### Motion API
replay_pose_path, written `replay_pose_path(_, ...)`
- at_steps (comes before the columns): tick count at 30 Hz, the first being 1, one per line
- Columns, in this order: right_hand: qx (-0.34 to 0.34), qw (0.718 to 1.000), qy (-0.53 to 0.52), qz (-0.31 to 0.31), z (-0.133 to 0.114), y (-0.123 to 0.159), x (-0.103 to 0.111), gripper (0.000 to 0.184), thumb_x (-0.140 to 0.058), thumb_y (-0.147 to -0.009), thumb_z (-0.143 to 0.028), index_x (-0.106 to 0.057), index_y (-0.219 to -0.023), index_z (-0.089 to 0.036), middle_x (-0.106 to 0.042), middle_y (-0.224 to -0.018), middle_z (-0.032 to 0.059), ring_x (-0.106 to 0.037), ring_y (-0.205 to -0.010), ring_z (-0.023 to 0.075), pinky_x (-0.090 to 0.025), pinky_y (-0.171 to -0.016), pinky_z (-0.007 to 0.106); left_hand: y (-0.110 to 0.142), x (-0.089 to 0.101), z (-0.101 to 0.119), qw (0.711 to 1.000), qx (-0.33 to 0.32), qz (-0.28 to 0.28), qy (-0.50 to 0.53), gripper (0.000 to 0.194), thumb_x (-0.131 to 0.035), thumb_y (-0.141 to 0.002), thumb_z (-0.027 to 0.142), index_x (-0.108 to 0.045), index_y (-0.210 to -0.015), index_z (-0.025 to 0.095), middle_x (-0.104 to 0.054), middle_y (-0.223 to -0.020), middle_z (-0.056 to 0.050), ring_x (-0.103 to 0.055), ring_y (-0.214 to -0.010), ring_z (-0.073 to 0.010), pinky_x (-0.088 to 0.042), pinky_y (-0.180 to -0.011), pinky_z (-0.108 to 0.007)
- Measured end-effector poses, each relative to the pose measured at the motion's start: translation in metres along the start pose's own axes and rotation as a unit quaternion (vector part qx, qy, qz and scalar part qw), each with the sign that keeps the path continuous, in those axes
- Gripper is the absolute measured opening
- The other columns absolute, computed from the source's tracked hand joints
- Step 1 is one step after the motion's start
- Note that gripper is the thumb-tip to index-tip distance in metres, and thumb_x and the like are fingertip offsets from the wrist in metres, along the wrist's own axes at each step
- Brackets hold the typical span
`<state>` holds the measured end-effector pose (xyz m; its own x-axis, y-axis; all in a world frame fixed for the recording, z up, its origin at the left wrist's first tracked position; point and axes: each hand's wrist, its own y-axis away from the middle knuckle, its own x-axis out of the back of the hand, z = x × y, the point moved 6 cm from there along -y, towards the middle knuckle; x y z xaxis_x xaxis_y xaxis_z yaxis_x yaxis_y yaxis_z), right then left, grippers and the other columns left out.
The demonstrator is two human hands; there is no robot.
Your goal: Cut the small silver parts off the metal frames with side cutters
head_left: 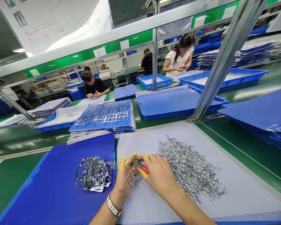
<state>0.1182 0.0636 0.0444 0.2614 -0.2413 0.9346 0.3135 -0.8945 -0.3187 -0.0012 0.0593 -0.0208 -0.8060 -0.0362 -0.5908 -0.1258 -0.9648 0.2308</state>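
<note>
My left hand [123, 182], with yellow finger covers, is closed around a shiny chrome frame [128, 178] held tilted above a white sheet [140, 209]. My right hand [161, 175] grips red-handled nippers [144, 169] right against this frame; their jaws are mostly hidden by my fingers. Under and beside my hands lie small loose chrome pieces [137, 182]. A large heap of similar small oval pieces [189, 168] spreads over the sheet to the right. On the left, a tangled stack of empty-looking chrome frames [93, 173] rests on a blue plastic board [49, 197].
Ahead, chrome frames full of parts [103, 112] lie on stacked blue boards. Blue trays [168, 103] stand behind a slanted metal post [224, 62]. More blue boards [259, 115] are piled at right. Across the bench, co-workers [95, 86] handle small items.
</note>
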Motion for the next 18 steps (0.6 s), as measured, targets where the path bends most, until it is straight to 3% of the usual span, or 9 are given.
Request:
replay_pose_path(7,-0.013,0.997,-0.032,-0.072,0.0051,-0.0018,-0.0063,0.025,-0.057,-0.083,-0.035,-0.062,-0.103,-0.021,-0.066,-0.093,0.0071,-0.058,-0.089,0.0257,-0.037,-0.077,0.036,0.0007,-0.0049,-0.0012,0.994,0.07,-0.022,0.078,0.062,-0.038,-0.086,0.061,-0.063,-0.116,0.013,-0.063,-0.117,-0.013,-0.057,-0.104,-0.0254,-0.046,-0.074,-0.029)
replay_pose_path(12,-0.007,0.994,-0.033,-0.106,0.0069,-0.0027,-0.0056,0.023,-0.054,-0.084,-0.037,-0.064,-0.099,-0.021,-0.067,-0.09,0.0071,-0.06,-0.085,0.0251,-0.04,-0.074,0.036,0.0009,-0.0041,-0.0019,0.997,0.058,-0.027,0.049,0.06,-0.038,-0.087,0.058,-0.063,-0.116,0.012,-0.062,-0.119,-0.014,-0.055,-0.109,-0.0264,-0.046,-0.081,-0.032)
replay_pose_path(18,-0.004,0.995,0.014,-0.097,0.0005,-0.0042,0.0006,0.018,-0.057,-0.082,-0.029,-0.062,-0.096,-0.019,-0.066,-0.089,0.0083,-0.06,-0.087,0.0254,-0.039,-0.072,0.035,0.0011,0.0039,-0.0049,0.999,0.033,0.018,-0.007,0.057,-0.041,-0.086,0.058,-0.063,-0.117,0.015,-0.061,-0.122,-0.012,-0.051,-0.116,-0.0274,-0.044,-0.089,-0.035)
